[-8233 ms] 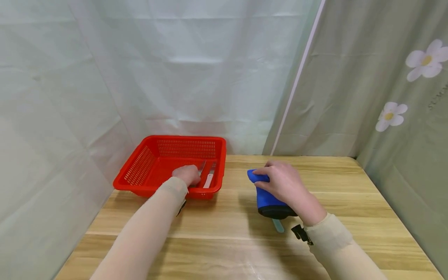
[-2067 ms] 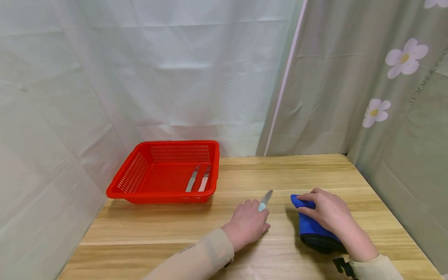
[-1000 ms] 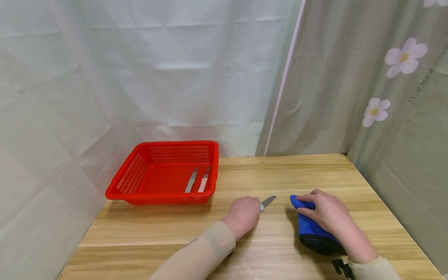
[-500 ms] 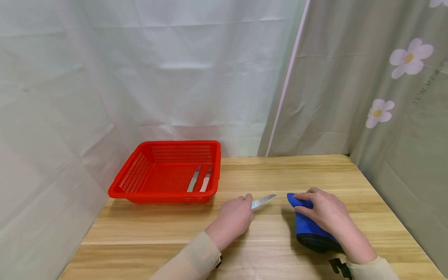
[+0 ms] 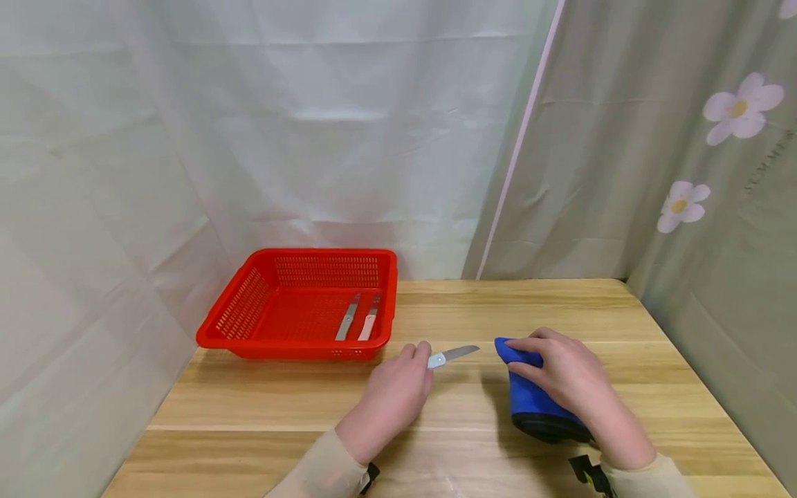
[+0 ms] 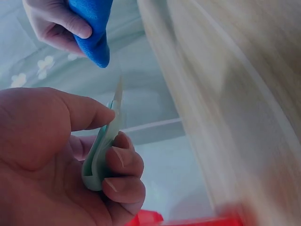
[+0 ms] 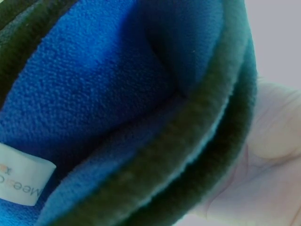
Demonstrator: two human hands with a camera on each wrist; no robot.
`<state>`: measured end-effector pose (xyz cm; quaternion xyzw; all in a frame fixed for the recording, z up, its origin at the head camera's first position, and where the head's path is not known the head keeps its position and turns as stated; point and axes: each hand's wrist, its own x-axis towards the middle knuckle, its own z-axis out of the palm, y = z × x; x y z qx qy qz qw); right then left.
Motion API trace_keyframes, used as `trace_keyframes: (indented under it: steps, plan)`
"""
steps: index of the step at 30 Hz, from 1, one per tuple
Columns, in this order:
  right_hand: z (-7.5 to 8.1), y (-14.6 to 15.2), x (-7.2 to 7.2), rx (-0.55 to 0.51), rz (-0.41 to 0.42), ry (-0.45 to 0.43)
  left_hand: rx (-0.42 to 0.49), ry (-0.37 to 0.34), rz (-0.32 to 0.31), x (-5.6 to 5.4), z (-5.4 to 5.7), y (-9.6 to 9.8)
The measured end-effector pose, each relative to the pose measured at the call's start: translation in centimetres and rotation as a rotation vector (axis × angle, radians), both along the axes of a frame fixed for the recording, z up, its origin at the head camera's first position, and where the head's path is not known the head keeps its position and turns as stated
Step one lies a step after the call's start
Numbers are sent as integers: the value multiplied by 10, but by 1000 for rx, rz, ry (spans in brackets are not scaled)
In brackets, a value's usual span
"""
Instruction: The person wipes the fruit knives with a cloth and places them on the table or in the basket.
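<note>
My left hand grips the pale blue-green handle of a folding knife above the table, its blade out and pointing right. In the left wrist view, thumb and curled fingers surround the knife's slotted handle. To the right, my right hand pinches the top of a blue cloth with black edging, which bulges into a roll below. A small gap separates the blade tip from the cloth. Close up in the right wrist view, folds of the cloth and its white label show, hiding most of the fingers.
A red plastic basket stands at the back left of the wooden table. Two open folding knives lie side by side at its right, one grey-green knife and one pinkish-white knife. Curtains hang behind and beside the table.
My left hand came out of the basket, took hold of the pale knife on the table and drew it up and left. The cloth moved right, then slightly back left in my right hand.
</note>
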<state>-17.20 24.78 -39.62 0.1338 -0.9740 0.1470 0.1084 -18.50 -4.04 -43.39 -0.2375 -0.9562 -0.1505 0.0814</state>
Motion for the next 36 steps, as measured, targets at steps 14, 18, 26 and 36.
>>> trace_keyframes:
  steps: [14,18,26,36]
  plan:
    - [14,-27,0,-50,53,61,106,93,34,7,9,-31]
    - [16,-34,1,-60,72,79,113,97,38,9,9,-33]
    - [16,-44,2,-81,109,118,144,134,35,11,12,-36]
    - [16,-64,-3,-74,153,157,185,175,-1,2,-3,-44]
